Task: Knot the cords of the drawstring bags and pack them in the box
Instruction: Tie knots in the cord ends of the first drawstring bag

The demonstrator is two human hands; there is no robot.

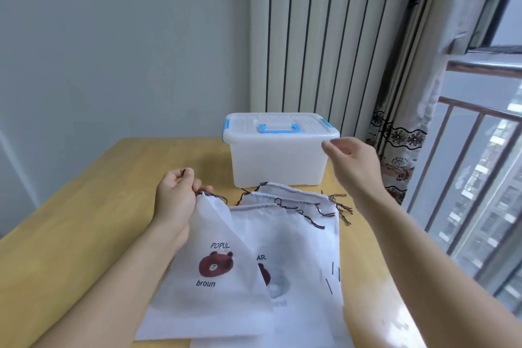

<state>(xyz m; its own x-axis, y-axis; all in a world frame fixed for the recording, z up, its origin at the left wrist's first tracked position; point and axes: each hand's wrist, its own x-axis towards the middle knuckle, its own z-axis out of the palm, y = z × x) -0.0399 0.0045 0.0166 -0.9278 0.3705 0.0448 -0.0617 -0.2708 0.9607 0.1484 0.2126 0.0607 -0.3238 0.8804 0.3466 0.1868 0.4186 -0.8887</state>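
Several white drawstring bags with brown cords lie stacked on the wooden table (84, 223). The top bag (214, 268) has a brown bear print and is lifted at its upper left corner. My left hand (176, 195) pinches that bag's dark cord at the corner. My right hand (353, 167) hovers above the bags near the front right corner of the box, fingers loosely bent, holding nothing I can make out. The translucent white box (279, 161) with blue handle and clips stands behind the bags, its lid closed.
The lower bags (296, 234) fan out to the right, their cord ends (341, 209) trailing toward the table's right edge. A radiator and patterned curtain (401, 133) stand behind the box. A window with a railing is at right.
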